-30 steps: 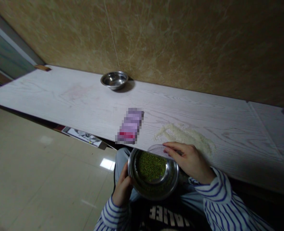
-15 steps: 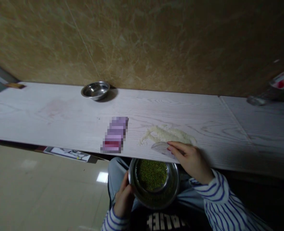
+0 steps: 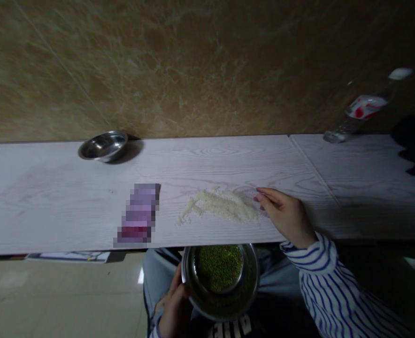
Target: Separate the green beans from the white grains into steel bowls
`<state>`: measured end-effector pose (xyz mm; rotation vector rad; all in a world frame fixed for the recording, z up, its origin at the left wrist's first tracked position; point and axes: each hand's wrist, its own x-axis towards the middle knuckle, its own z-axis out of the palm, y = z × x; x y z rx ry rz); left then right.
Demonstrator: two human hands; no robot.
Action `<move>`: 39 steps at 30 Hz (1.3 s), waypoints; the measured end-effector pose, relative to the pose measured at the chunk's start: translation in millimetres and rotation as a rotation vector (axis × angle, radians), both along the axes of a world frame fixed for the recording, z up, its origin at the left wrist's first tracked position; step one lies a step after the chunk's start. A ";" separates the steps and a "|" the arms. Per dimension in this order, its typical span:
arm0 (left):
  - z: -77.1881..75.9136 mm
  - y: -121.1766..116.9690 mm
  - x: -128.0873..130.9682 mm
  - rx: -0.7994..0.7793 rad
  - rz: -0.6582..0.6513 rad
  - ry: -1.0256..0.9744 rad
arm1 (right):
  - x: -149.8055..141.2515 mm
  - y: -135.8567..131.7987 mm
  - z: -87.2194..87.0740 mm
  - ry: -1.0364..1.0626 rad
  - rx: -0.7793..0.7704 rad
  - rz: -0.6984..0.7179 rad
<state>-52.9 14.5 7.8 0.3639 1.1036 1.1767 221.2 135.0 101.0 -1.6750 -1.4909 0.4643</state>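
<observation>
My left hand (image 3: 174, 298) is closed on the left rim of a stainless steel bowl (image 3: 225, 313), held over my lap just below the counter's front edge. Green mung beans (image 3: 219, 267) cover the bowl's bottom. Over the counter, my right hand (image 3: 288, 213) pinches a thin clear plastic disc (image 3: 249, 190), hard to make out against the pale surface. The disc is at the right end of a long, low heap of white rice (image 3: 221, 205). Loose grains trail off at the heap's left end.
A second steel bowl (image 3: 103, 147) stands by the wall at the back left. A pixelated purple item (image 3: 139, 213) lies left of the rice. At the back right are a clear bottle (image 3: 362, 110) with a red-and-white label and a dark object (image 3: 413, 141).
The camera view has swung to the right. My right hand has moved the plastic disc from the rice's front side to its right end. My left hand still holds the bowl.
</observation>
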 end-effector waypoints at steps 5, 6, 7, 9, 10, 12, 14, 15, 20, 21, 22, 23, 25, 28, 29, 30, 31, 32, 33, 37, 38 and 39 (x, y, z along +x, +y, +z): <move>-4.7 3.3 6.9 -0.001 -0.064 0.019 | -5.5 -7.5 -8.6 -0.016 -0.018 -0.025; -5.0 3.8 8.0 0.005 -0.077 0.018 | -11.0 -8.4 -8.7 -0.038 -0.027 -0.014; -4.8 4.1 9.0 0.011 -0.083 0.019 | -16.8 -9.2 -8.1 -0.062 -0.029 -0.001; -3.0 4.5 11.2 0.012 -0.073 0.016 | -25.5 -10.5 -5.6 -0.091 -0.018 0.021; -1.6 4.5 12.4 0.004 -0.059 0.012 | -27.1 -11.1 -4.1 -0.090 -0.006 0.024; 1.8 4.6 14.9 -0.017 -0.035 0.011 | -23.4 -11.7 -1.6 -0.068 0.010 0.004; 5.0 5.2 17.5 -0.020 -0.037 0.024 | -11.5 -12.0 -0.7 -0.044 0.011 -0.054; 6.4 5.6 18.9 -0.017 -0.041 0.030 | -3.9 -12.0 -1.0 -0.038 0.010 -0.090; 10.8 8.5 24.7 -0.021 -0.043 0.021 | 21.9 -13.0 -7.9 -0.068 -0.006 -0.210; 11.3 8.9 25.3 -0.027 -0.047 0.028 | 21.4 -13.4 -9.5 -0.072 -0.018 -0.210; 11.7 9.3 25.6 -0.029 -0.054 0.037 | 19.0 -13.7 -10.9 -0.071 -0.028 -0.203; 12.2 9.6 25.6 -0.026 -0.063 0.046 | 14.9 -14.0 -12.0 -0.066 -0.033 -0.190; 13.4 9.9 25.5 -0.017 -0.074 0.054 | 3.2 -14.0 -13.0 -0.054 -0.031 -0.151; 15.6 9.7 24.8 -0.002 -0.072 0.049 | -17.2 -13.2 -10.7 -0.051 -0.016 -0.089; 16.1 9.5 24.4 -0.004 -0.072 0.046 | -23.4 -12.9 -9.1 -0.049 -0.012 -0.074; 16.0 9.2 23.9 -0.007 -0.073 0.045 | -28.9 -12.6 -7.1 -0.049 -0.009 -0.061; 15.5 8.9 23.1 -0.010 -0.072 0.042 | -33.4 -12.5 -5.0 -0.051 -0.006 -0.050; 14.5 8.5 22.1 -0.013 -0.069 0.039 | -36.9 -12.5 -2.9 -0.055 -0.001 -0.039; 13.0 8.1 21.0 -0.017 -0.067 0.036 | -39.1 -12.8 -1.0 -0.059 0.003 -0.028; 7.2 6.1 17.0 -0.040 -0.074 0.047 | -32.7 -15.3 2.9 -0.057 0.005 -0.024; 6.9 5.6 16.7 -0.044 -0.072 0.055 | -27.3 -16.3 2.7 -0.053 0.007 -0.042; 7.1 5.1 16.8 -0.047 -0.069 0.057 | -20.7 -17.4 2.2 -0.051 0.012 -0.069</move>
